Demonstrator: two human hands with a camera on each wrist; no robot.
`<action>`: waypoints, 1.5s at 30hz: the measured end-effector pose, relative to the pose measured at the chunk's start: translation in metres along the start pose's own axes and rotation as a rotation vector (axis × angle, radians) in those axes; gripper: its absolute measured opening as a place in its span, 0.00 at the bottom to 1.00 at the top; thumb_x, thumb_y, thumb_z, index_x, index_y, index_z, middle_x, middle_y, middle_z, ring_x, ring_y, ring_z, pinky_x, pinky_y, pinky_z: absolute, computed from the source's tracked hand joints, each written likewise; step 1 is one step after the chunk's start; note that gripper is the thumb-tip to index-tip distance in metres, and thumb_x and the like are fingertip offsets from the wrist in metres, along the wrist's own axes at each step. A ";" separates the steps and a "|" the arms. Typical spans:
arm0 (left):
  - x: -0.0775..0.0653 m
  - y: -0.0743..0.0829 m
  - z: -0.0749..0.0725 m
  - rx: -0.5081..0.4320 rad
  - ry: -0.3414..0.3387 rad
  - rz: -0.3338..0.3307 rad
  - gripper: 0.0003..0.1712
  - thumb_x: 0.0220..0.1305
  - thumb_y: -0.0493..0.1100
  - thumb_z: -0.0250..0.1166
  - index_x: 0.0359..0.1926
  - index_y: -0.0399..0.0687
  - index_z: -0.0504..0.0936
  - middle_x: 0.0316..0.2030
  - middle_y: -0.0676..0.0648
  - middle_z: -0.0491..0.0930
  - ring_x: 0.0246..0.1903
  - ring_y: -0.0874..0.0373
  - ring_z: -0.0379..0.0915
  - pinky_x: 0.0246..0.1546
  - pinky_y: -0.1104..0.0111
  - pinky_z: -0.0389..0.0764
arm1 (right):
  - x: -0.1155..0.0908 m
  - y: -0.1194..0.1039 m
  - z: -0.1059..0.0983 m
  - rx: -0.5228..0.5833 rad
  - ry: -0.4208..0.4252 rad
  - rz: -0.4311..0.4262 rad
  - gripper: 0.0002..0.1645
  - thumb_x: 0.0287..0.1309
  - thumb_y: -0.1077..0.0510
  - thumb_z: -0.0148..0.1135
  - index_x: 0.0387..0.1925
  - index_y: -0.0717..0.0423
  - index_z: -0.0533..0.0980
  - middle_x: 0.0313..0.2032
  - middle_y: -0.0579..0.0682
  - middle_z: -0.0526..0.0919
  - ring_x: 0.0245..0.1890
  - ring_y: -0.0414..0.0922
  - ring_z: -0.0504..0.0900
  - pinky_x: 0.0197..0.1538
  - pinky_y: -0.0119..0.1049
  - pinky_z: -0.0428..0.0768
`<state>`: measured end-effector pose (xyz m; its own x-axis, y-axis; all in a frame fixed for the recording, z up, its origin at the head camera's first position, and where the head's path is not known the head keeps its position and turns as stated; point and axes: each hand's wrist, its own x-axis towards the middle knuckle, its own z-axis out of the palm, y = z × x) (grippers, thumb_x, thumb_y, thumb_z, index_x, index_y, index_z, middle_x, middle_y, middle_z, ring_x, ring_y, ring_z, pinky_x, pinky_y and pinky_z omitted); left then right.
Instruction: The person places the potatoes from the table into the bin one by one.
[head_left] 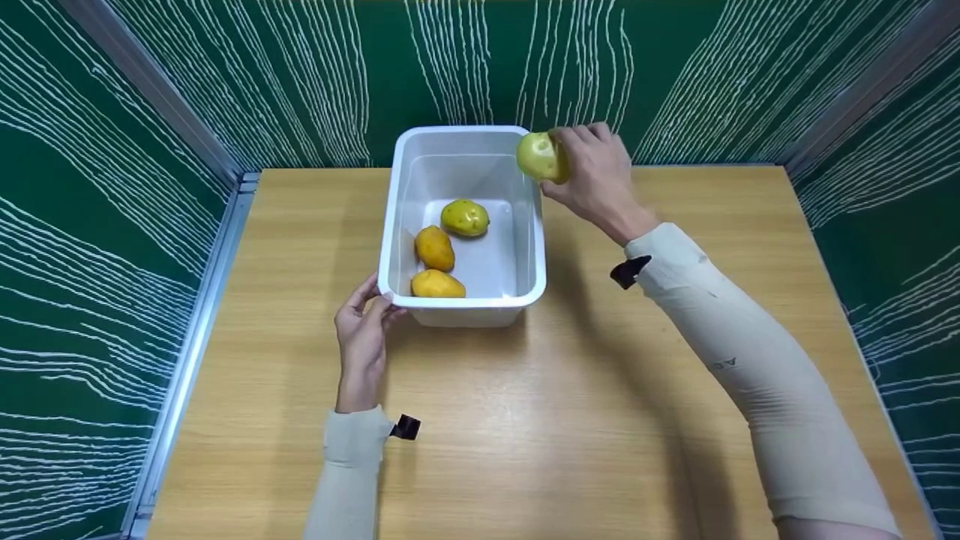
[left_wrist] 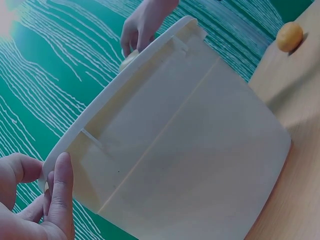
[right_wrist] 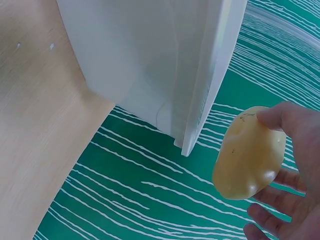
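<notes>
A white plastic tub (head_left: 463,302) stands on the table. My left hand (head_left: 364,330) pinches its rim at the near left corner, thumb and fingers on either side in the left wrist view. Up at the far right corner of the tub, my right hand (head_left: 596,176) grips a smooth yellow-green potato (head_left: 540,157), dimpled in the right wrist view. It overlaps the rim in the head view. Inside the tub lie a greenish-yellow potato (head_left: 465,217) and two orange-yellow mangoes, one upright along the left wall (head_left: 435,248), one at the near wall (head_left: 437,284).
Another yellow, rounded item (left_wrist: 289,36) rests on the table to the right of the tub, seen only in the left wrist view. Green walls (head_left: 450,60) with white wavy lines enclose the wooden table (head_left: 480,420) at the back and sides.
</notes>
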<state>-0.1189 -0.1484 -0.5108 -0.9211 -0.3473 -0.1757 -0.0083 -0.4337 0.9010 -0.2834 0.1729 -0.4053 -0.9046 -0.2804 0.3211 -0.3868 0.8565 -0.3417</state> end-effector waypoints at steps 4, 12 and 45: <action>0.000 0.000 0.000 0.002 0.004 0.000 0.27 0.70 0.21 0.56 0.69 0.24 0.73 0.47 0.40 0.73 0.29 0.58 0.82 0.33 0.74 0.91 | 0.000 -0.004 0.001 0.000 -0.016 -0.009 0.40 0.59 0.49 0.76 0.68 0.59 0.74 0.63 0.61 0.80 0.62 0.59 0.71 0.67 0.57 0.75; -0.001 0.000 -0.001 0.002 -0.006 0.004 0.27 0.69 0.21 0.56 0.69 0.23 0.72 0.48 0.38 0.73 0.29 0.59 0.82 0.33 0.74 0.90 | 0.000 -0.011 0.004 -0.009 -0.038 -0.047 0.39 0.58 0.48 0.77 0.67 0.60 0.75 0.62 0.61 0.82 0.60 0.60 0.72 0.65 0.58 0.76; 0.001 -0.001 -0.001 0.002 -0.022 0.040 0.27 0.68 0.20 0.55 0.68 0.20 0.71 0.45 0.40 0.72 0.27 0.59 0.81 0.31 0.75 0.90 | 0.018 -0.059 0.013 -0.161 -0.296 0.025 0.40 0.57 0.45 0.77 0.63 0.63 0.75 0.56 0.63 0.84 0.54 0.61 0.74 0.61 0.55 0.78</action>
<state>-0.1191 -0.1494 -0.5126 -0.9292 -0.3455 -0.1310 0.0275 -0.4182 0.9079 -0.2797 0.1116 -0.3910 -0.9354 -0.3518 0.0361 -0.3519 0.9156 -0.1943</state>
